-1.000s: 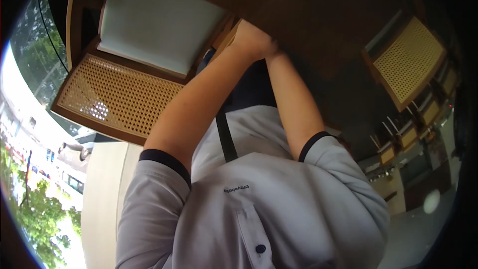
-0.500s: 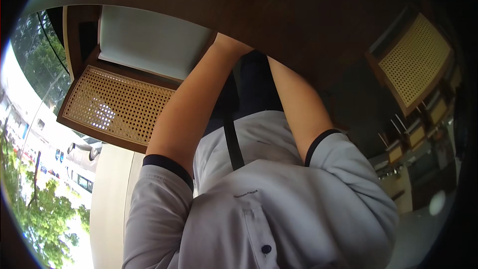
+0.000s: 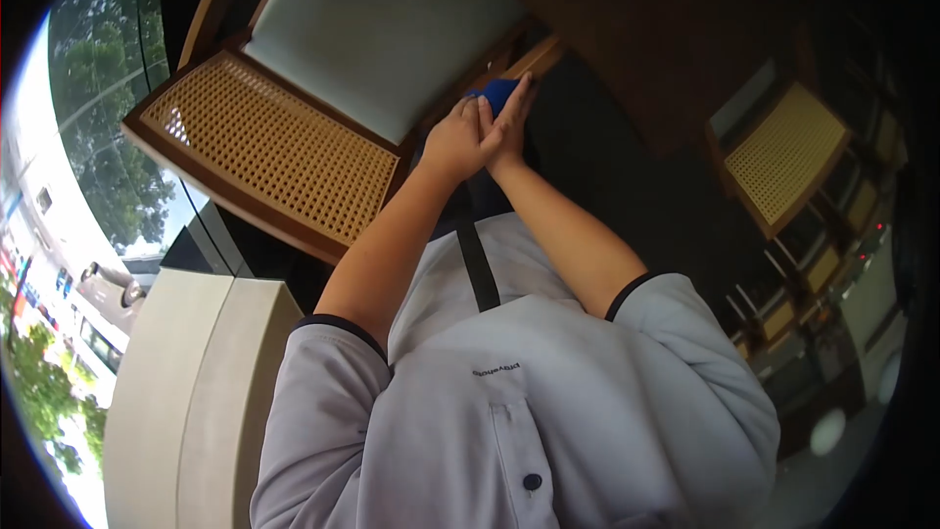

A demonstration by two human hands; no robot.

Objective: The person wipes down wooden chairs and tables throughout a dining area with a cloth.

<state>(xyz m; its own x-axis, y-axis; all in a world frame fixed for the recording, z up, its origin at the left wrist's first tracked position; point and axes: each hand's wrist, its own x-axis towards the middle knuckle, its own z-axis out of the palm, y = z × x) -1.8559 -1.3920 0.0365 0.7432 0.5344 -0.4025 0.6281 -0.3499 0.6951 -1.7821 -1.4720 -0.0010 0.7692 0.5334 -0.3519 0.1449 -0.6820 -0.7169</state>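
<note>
We see both hands together near the upper middle, in front of the body, with a small blue item (image 3: 496,94) gripped between them. Left hand (image 3: 456,144): on the item's near-left side, fingers bent in against it. Right hand (image 3: 507,142): wraps the other side, fingers fairly straight, pointing up along it. The hands touch and overlap; we can't tell what the item is, too small and partly covered. Just past it is a wooden rail (image 3: 536,57). To the left we have a chair with a cane backrest (image 3: 279,152) and a pale grey seat (image 3: 377,34), tilted in view. Dark tabletop (image 3: 636,29) upper right, edge hard to make out. Second cane chair (image 3: 786,159) far right, well apart from the hands. Light wood cabinet (image 3: 196,382) lower left, beside the window.
</note>
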